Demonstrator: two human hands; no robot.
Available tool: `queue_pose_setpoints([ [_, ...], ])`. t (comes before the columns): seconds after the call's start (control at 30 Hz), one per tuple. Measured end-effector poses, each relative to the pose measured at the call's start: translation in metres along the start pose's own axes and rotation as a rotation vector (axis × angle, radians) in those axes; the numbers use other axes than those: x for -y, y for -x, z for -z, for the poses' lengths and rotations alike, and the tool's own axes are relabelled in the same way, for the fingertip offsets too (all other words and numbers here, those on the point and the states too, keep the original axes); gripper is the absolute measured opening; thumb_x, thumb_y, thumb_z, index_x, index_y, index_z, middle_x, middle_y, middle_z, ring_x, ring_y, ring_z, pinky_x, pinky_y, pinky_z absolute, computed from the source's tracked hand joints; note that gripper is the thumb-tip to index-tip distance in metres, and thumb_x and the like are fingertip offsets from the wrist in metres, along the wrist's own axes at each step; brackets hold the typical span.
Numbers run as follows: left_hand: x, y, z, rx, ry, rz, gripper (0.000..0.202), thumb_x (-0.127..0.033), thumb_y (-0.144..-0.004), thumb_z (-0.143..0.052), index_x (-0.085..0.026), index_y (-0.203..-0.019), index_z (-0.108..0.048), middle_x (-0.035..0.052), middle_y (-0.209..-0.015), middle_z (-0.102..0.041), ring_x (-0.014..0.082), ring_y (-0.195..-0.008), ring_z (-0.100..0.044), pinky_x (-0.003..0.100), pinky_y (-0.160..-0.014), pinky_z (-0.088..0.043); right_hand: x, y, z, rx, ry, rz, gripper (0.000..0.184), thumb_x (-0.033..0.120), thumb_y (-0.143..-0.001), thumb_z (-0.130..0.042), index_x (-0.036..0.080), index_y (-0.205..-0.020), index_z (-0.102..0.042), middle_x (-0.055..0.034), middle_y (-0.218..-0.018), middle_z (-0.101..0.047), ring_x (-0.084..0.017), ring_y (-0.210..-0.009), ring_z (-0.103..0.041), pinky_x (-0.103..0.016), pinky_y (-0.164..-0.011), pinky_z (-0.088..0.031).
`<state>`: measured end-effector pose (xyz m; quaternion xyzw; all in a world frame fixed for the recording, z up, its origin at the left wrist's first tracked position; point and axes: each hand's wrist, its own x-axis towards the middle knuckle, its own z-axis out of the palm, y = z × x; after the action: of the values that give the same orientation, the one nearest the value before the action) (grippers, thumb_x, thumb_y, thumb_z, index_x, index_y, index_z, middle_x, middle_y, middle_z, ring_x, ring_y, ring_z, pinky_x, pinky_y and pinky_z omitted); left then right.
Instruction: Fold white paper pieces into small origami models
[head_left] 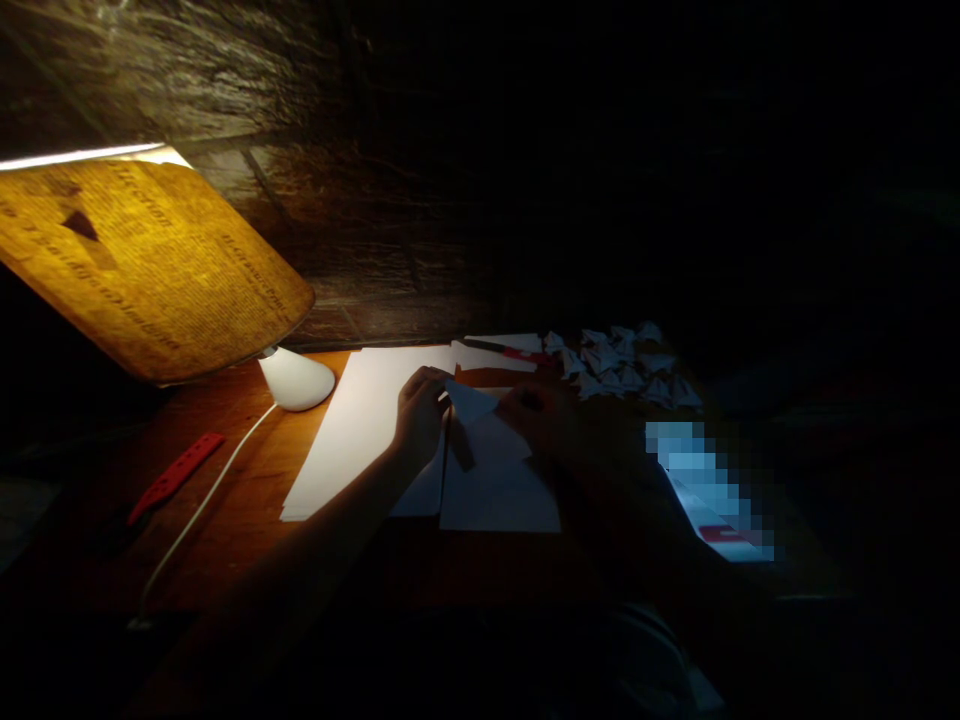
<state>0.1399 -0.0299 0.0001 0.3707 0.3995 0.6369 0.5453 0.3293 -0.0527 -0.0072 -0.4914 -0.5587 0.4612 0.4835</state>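
Observation:
My left hand [420, 412] and my right hand [541, 415] meet over a white sheet of paper [499, 480] on a wooden table [240, 500]. Both hands have their fingers curled onto a folded-up corner of the sheet [471, 400], pinching it from either side. The right hand lies in shadow and its fingers are hard to make out. A larger white sheet [360, 425] lies flat just left of the folded one, under my left wrist.
A lamp with a yellow printed shade [142, 265] and white base [298, 379] stands at the left, its cord [199, 510] trailing forward. A red ruler [176, 475] lies left. Several folded paper pieces [626, 365] sit behind. A lit screen [705, 490] glows right.

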Motion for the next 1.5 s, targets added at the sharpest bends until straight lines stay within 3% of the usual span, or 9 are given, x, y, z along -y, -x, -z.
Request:
queue_pose_setpoints([
  [0.23,0.004,0.003,-0.001,0.108,-0.083,-0.043,0.035,-0.044,-0.071,-0.083,-0.017,-0.067,-0.061,-0.0011,-0.068,-0.063,0.0109,-0.064,-0.061,0.022,-0.063,-0.052,0.003,0.000,0.004,-0.043,-0.032,0.003,0.022,0.037,-0.071,-0.070,0.020,-0.063,-0.059,0.0025,-0.059,-0.056,-0.012,-0.057,-0.049,-0.023,-0.052,-0.039],
  [0.4,0.007,0.015,-0.002,0.274,-0.336,0.034,0.029,-0.033,-0.062,-0.091,-0.014,-0.070,-0.070,0.0034,-0.062,-0.068,0.0155,-0.054,-0.064,0.023,-0.045,-0.049,0.003,0.000,0.005,-0.016,-0.069,0.017,0.024,0.042,-0.072,-0.071,0.020,-0.069,-0.061,0.0014,-0.064,-0.059,-0.011,-0.058,-0.050,-0.024,-0.053,-0.041],
  [0.57,0.007,0.021,-0.002,0.275,-0.386,0.121,0.028,-0.036,-0.067,-0.087,-0.012,-0.068,-0.072,0.0059,-0.057,-0.068,0.0165,-0.040,-0.060,0.025,-0.032,-0.046,0.002,0.002,0.002,0.037,-0.128,0.009,0.027,0.045,-0.072,-0.073,0.020,-0.072,-0.062,0.0007,-0.067,-0.061,-0.012,-0.061,-0.053,-0.023,-0.054,-0.042],
  [0.8,0.000,0.020,-0.006,0.292,-0.411,-0.017,0.030,-0.035,-0.062,-0.092,-0.014,-0.059,-0.070,0.0021,-0.057,-0.065,0.0123,-0.050,-0.059,0.020,-0.041,-0.045,0.004,0.003,0.001,0.042,-0.043,0.105,0.021,0.041,-0.073,-0.072,0.020,-0.073,-0.068,-0.0036,-0.074,-0.069,-0.015,-0.066,-0.059,-0.026,-0.059,-0.046],
  [0.97,-0.001,0.022,-0.008,0.311,-0.444,-0.007,0.033,-0.039,-0.063,-0.091,-0.014,-0.060,-0.070,0.0017,-0.056,-0.062,0.0122,-0.047,-0.056,0.021,-0.039,-0.042,0.003,0.003,0.002,0.030,0.050,0.151,0.018,0.038,-0.073,-0.074,0.021,-0.077,-0.074,-0.0033,-0.074,-0.071,-0.016,-0.066,-0.060,-0.025,-0.056,-0.044],
  [1.17,-0.001,0.019,-0.006,0.363,-0.411,-0.072,0.033,-0.038,-0.059,-0.093,-0.015,-0.069,-0.071,0.0032,-0.067,-0.068,0.0140,-0.059,-0.063,0.022,-0.051,-0.048,0.000,0.002,0.002,0.016,0.053,0.135,0.019,0.038,-0.074,-0.074,0.021,-0.068,-0.070,-0.0017,-0.066,-0.068,-0.014,-0.060,-0.057,-0.025,-0.054,-0.042],
  [1.33,0.002,0.018,-0.002,0.325,-0.415,-0.025,0.034,-0.043,-0.071,-0.085,-0.015,-0.065,-0.066,0.0007,-0.057,-0.060,0.0122,-0.049,-0.056,0.022,-0.043,-0.040,0.000,0.003,0.001,0.066,0.009,0.073,0.028,0.046,-0.072,-0.076,0.020,-0.067,-0.065,0.0003,-0.061,-0.061,-0.012,-0.054,-0.051,-0.024,-0.049,-0.038],
  [1.5,0.002,0.019,-0.004,0.354,-0.425,-0.034,0.038,-0.044,-0.066,-0.089,-0.015,-0.062,-0.064,-0.0006,-0.057,-0.058,0.0111,-0.050,-0.055,0.021,-0.045,-0.040,-0.001,0.003,-0.002,0.099,-0.037,0.068,0.028,0.046,-0.071,-0.075,0.020,-0.069,-0.064,0.0012,-0.063,-0.060,-0.011,-0.056,-0.051,-0.023,-0.051,-0.038],
])
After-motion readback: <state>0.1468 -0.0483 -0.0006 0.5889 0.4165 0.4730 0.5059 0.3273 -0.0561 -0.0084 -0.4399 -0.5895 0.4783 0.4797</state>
